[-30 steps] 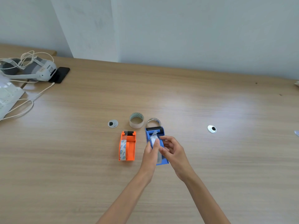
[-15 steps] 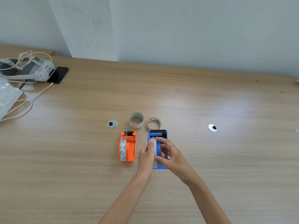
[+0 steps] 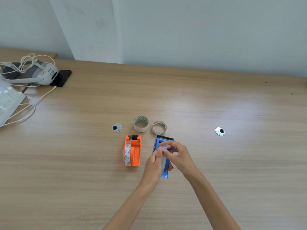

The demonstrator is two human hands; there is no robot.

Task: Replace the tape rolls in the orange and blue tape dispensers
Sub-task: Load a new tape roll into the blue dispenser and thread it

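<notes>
The blue tape dispenser (image 3: 164, 140) lies on the wooden table, its toothed blade pointing away from me. My left hand (image 3: 153, 165) grips its left side and the clear tape roll (image 3: 163, 161) seated in it. My right hand (image 3: 178, 155) pinches the loose end of that tape just behind the blade. The orange dispenser (image 3: 132, 151), with a printed tape roll in it, lies untouched to the left. Beyond the two dispensers stand a thick beige tape roll (image 3: 141, 124) and a thin, nearly used-up roll (image 3: 159, 127).
Two round metal discs (image 3: 116, 127) (image 3: 219, 131) lie flat on the table (image 3: 216, 163). At the far left sit a white headset (image 3: 39, 73) with cables, a black phone (image 3: 62, 78) and a white device (image 3: 8, 102). A pale wall runs behind the table.
Both hands have shifted on the blue dispenser. The right hand's fingers moved forward to pinch the tape end near the blade, and the dispenser turned slightly.
</notes>
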